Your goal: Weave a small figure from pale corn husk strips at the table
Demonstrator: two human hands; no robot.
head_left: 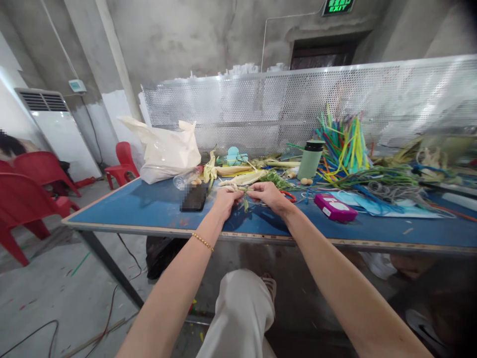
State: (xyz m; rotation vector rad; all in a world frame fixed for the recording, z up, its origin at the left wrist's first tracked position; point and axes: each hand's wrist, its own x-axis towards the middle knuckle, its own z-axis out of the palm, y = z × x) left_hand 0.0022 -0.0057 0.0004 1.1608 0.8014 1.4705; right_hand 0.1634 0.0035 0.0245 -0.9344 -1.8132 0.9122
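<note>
Over the blue tabletop, my left hand (228, 200) and my right hand (270, 195) meet with fingers pinched. Between them is a small green plant strip (245, 203), its leafy end hanging down; its exact kind is too small to tell. Pale corn husks (244, 178) lie just behind my fingers. Green leaves (274, 178) spread beyond my right hand, and red-handled scissors (288, 196) are partly hidden by it. To the left of my left hand rests a dark phone (193, 198), partly blurred out.
A cream bag (169, 151) and a clear bottle (186, 178) stand at the left. Rightward are a green thermos (310, 160), a purple box (335, 207), colourful strips (346, 144) and tangled cords (395, 194). A perforated metal panel (238, 109) backs the table; red chairs (46, 171) stand left.
</note>
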